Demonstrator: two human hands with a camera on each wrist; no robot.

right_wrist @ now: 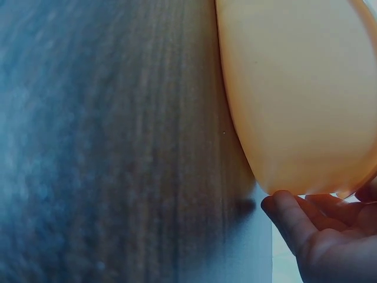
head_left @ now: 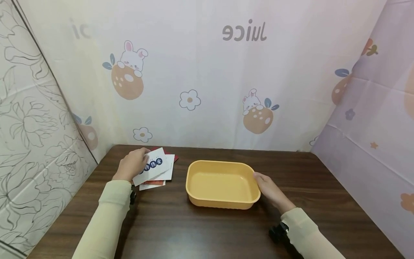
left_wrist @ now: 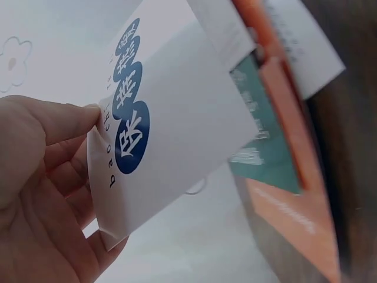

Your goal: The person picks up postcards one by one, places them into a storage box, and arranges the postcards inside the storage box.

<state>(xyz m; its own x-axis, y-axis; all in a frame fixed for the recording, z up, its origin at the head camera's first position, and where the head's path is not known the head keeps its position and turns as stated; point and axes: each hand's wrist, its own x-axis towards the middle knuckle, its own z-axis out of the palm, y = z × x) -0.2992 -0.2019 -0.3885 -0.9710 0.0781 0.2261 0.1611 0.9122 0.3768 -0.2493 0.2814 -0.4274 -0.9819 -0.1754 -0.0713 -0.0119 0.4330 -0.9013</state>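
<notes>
In the head view my left hand [head_left: 130, 165] pinches a white card [head_left: 154, 173] printed with a row of dark blue circles bearing characters. The left wrist view shows the thumb on the printed face of this card [left_wrist: 182, 112] and the fingers behind it. Under it, at the table's far left, lie several other cards [head_left: 169, 173], white, red, orange and green. My right hand [head_left: 271, 190] holds the right end of a yellow plastic basin [head_left: 220, 184]. Its fingertips [right_wrist: 285, 203] touch the basin's outer wall, with the thumb near the rim.
The basin stands on a dark wood-grain table [head_left: 168, 223], right of the cards. A pale curtain [head_left: 207, 64] with rabbits and fruit hangs behind the table's far edge. A flower-line panel [head_left: 35, 126] flanks the left side, and a lilac curtain [head_left: 375, 115] the right.
</notes>
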